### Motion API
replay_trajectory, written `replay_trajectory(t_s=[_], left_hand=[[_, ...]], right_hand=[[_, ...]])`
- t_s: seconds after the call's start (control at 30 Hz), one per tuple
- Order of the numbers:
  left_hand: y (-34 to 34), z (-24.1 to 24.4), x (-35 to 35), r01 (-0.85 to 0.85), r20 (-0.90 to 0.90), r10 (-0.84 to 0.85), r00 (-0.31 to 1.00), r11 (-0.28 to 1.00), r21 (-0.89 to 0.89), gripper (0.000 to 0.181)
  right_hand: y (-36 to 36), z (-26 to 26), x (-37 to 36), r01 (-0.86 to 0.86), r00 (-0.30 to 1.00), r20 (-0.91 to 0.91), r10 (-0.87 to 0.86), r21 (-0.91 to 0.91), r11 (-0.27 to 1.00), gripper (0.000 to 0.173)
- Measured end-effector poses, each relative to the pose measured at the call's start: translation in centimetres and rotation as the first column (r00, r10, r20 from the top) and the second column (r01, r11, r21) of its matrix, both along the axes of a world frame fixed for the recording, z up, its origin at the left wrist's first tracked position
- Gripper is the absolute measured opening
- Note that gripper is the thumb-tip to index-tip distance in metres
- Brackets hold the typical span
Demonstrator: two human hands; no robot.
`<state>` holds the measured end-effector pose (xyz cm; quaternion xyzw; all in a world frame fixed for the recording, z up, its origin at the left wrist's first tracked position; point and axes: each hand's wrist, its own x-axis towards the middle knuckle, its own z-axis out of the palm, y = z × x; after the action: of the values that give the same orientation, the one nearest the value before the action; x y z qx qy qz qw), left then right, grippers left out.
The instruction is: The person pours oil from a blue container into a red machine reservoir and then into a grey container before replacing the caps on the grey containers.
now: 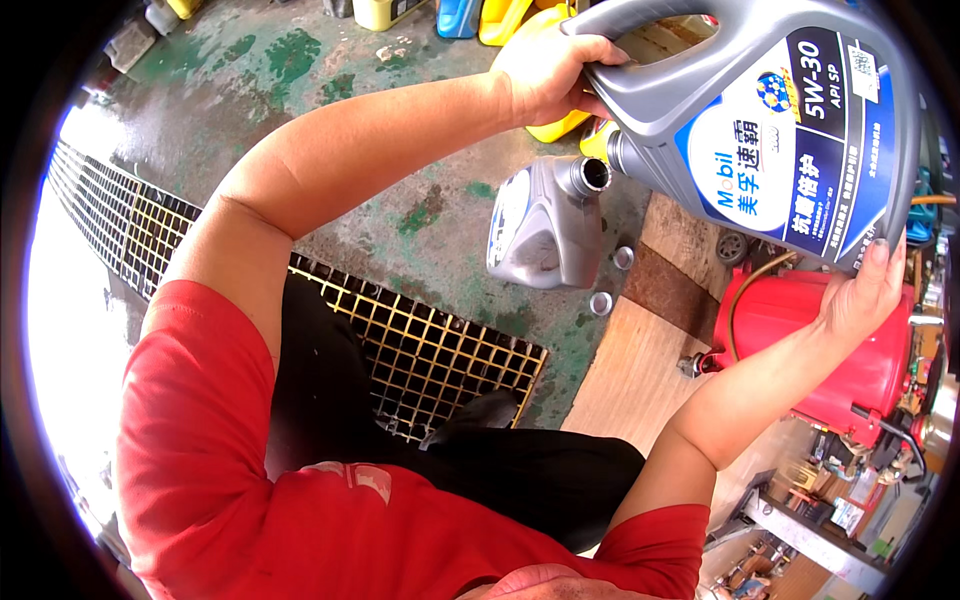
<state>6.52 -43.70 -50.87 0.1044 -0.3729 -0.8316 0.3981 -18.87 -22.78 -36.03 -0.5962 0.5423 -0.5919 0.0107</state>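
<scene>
A large grey Mobil engine oil jug (750,142) lies tipped on its side in the air, its neck pointing left. My left hand (551,71) grips its handle near the neck. At the jug's base, my right hand (862,296) supports it with the fingers against the bottom edge. Below the neck, a smaller grey plastic bottle (551,232) stands uncapped on the floor. The two necks are close together in the picture; whether they touch, I cannot tell. Two round caps, one cap (623,258) and another cap (601,304), lie right of the bottle.
A yellow-edged floor grating (450,337) runs beside my legs. Yellow jugs (504,21), a blue container (457,16) and a pale yellow container (381,11) stand at the back. On the right are a red drum-shaped container (817,337) with a hose, and a wooden board (622,367).
</scene>
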Motion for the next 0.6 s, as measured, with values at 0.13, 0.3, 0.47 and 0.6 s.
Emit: replay_trajectory(t_s=[0.13,0.3,0.47,0.6], left_hand=[[0.16,0.5,0.35,0.012,-0.025,-0.012,1.0,1.0,-0.02,0.052],[-0.05,0.27,0.24,0.02,-0.066,-0.023,0.998,0.999,-0.046,0.052],[0.05,0.36,0.22,0.024,-0.061,-0.026,0.998,0.999,-0.03,0.052],[0.19,0.57,0.39,0.03,-0.042,-0.031,0.999,0.999,-0.015,0.052]], right_hand=[[0.03,0.04,-0.09,-0.002,1.0,-0.01,0.002,-0.003,1.0,0.062],[0.02,0.09,0.17,-0.007,1.0,-0.011,0.007,-0.01,1.0,0.061],[0.1,0.15,0.04,-0.021,1.0,-0.024,0.02,-0.009,1.0,0.061],[0.09,0.23,0.18,-0.034,0.999,-0.021,0.033,-0.01,0.999,0.062]])
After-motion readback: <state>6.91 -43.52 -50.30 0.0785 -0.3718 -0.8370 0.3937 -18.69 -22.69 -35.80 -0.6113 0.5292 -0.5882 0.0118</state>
